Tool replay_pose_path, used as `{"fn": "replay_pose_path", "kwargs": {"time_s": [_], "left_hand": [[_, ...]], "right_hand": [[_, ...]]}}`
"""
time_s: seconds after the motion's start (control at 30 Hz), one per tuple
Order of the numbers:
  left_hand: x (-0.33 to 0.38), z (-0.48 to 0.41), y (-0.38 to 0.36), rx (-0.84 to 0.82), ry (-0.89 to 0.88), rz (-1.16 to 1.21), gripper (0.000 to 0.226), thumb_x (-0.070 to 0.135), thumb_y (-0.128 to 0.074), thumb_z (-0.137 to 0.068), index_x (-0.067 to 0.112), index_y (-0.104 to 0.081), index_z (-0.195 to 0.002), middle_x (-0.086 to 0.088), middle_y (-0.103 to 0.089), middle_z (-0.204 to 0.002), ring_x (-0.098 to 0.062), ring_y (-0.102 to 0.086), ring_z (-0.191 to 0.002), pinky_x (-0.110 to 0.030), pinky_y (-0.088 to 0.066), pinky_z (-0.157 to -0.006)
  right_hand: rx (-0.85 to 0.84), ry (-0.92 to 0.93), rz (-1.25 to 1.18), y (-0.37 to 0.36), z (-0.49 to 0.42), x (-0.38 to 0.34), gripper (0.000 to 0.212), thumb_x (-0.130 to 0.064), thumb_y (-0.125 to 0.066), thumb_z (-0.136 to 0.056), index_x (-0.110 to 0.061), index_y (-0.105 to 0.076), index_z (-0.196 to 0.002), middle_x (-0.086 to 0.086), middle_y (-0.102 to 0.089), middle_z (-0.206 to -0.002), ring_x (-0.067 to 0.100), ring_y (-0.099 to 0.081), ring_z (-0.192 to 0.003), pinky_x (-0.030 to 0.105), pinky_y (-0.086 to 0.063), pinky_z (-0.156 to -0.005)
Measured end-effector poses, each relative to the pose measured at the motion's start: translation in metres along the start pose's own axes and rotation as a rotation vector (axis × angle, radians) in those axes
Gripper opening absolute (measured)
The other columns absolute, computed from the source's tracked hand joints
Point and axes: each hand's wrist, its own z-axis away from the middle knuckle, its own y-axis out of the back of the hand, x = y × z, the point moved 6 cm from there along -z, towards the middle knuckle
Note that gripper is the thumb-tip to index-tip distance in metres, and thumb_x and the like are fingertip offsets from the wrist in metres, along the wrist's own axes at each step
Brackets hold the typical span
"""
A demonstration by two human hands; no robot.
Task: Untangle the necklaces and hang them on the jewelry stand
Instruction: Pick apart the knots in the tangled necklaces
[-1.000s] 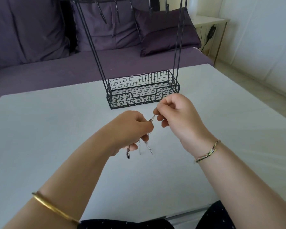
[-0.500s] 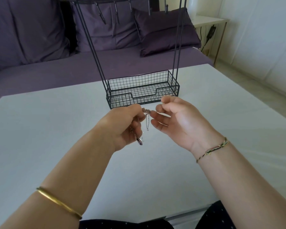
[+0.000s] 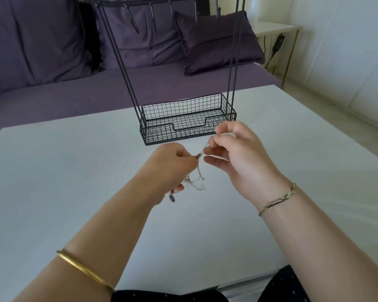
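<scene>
The left hand (image 3: pixel 171 168) keeps its fingers clamped on the tangled necklaces (image 3: pixel 199 174) above the worktop (image 3: pixel 52 171). The right hand (image 3: pixel 238 153), at its 2 o'clock, pinches one strand. Pulling harder could tighten the knot or snap a chain. The jewelry stand (image 3: pixel 188 127) stands at 12 o'clock.

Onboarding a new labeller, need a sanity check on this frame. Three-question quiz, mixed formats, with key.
1. True or false: a chain hangs from a visible hook of the black wire jewelry stand.
2. Left hand, right hand: whose fingers pinch the tangled thin silver necklaces? A) left only B) right only C) both
3. Fill in: the plain gold bangle sits on the ___ forearm.
Key: 1 false; 2 C; 3 left.
</scene>
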Motion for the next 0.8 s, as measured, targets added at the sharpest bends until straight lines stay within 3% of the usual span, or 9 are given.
{"fn": "replay_pose_path", "kwargs": {"time_s": [0.17,0.27,0.33,0.43,0.53,0.63,0.7,0.8], "left_hand": [[-0.002,-0.001,0.004,-0.025,0.144,0.444,0.017,0.0,-0.046,-0.084,0.01,-0.053,-0.073,0.0,-0.058,-0.064,-0.007,-0.033,-0.039,-0.015,-0.037,-0.039],[-0.008,-0.004,0.007,-0.017,0.186,0.546,0.018,0.0,-0.044,-0.085,0.008,-0.055,-0.074,0.002,-0.057,-0.051,-0.005,-0.031,-0.033,-0.013,-0.035,-0.036],[-0.014,-0.005,0.013,0.024,0.213,0.603,0.015,0.0,-0.043,-0.086,0.005,-0.055,-0.079,0.001,-0.056,-0.048,-0.004,-0.031,-0.031,-0.012,-0.035,-0.035],[-0.016,-0.005,0.018,0.048,0.218,0.57,0.013,0.001,-0.044,-0.086,0.005,-0.053,-0.078,-0.001,-0.055,-0.047,-0.005,-0.031,-0.033,-0.013,-0.034,-0.035],[-0.01,-0.004,0.013,0.055,0.179,0.408,0.017,0.001,-0.046,-0.083,0.007,-0.051,-0.069,-0.003,-0.054,-0.051,-0.008,-0.031,-0.036,-0.016,-0.033,-0.037],[-0.005,-0.003,0.011,0.082,0.11,0.204,0.014,0.002,-0.047,-0.082,0.008,-0.052,-0.07,-0.004,-0.056,-0.055,-0.012,-0.035,-0.039,-0.021,-0.033,-0.047],[-0.006,-0.003,0.011,0.084,0.074,0.106,0.011,0.004,-0.048,-0.083,0.009,-0.055,-0.074,-0.004,-0.057,-0.059,-0.014,-0.036,-0.044,-0.023,-0.033,-0.05],[-0.01,-0.005,0.012,0.085,0.085,0.06,0.012,0.006,-0.048,-0.082,0.008,-0.059,-0.079,-0.004,-0.056,-0.066,-0.015,-0.037,-0.047,-0.023,-0.034,-0.05]], "right_hand": [[-0.344,-0.3,-0.523,-0.018,0.007,0.006,0.02,-0.001,-0.039,-0.085,-0.019,-0.043,-0.078,-0.002,-0.049,-0.063,0.009,-0.034,-0.047,0.019,-0.028,-0.047],[-0.455,-0.295,-0.521,-0.019,0.012,0.0,0.012,-0.009,-0.049,-0.075,-0.019,-0.042,-0.075,-0.005,-0.042,-0.062,0.007,-0.027,-0.044,0.018,-0.023,-0.044],[-0.393,-0.232,-0.385,-0.01,0.007,-0.003,0.016,-0.003,-0.049,-0.075,-0.019,-0.047,-0.077,-0.006,-0.038,-0.06,0.007,-0.025,-0.043,0.019,-0.021,-0.044],[-0.114,0.075,0.155,0.009,0.0,-0.009,0.027,0.008,-0.051,-0.076,-0.018,-0.054,-0.082,-0.008,-0.043,-0.054,0.005,-0.032,-0.041,0.02,-0.024,-0.046],[0.15,0.357,0.559,0.012,0.003,-0.017,0.02,-0.001,-0.06,-0.076,-0.021,-0.058,-0.08,-0.008,-0.046,-0.054,0.005,-0.041,-0.046,0.021,-0.032,-0.048],[0.279,0.392,0.537,0.018,0.002,-0.02,0.01,-0.024,-0.063,-0.085,-0.019,-0.06,-0.077,-0.009,-0.049,-0.056,0.008,-0.045,-0.053,0.025,-0.034,-0.053],[0.279,0.24,0.351,0.023,-0.002,-0.015,0.027,-0.034,-0.058,-0.089,-0.009,-0.061,-0.079,-0.009,-0.045,-0.049,0.008,-0.041,-0.046,0.022,-0.031,-0.049],[0.22,-0.024,0.135,0.027,-0.006,-0.004,0.032,-0.036,-0.047,-0.094,-0.014,-0.062,-0.079,-0.005,-0.044,-0.039,0.008,-0.04,-0.04,0.023,-0.035,-0.052]]}}
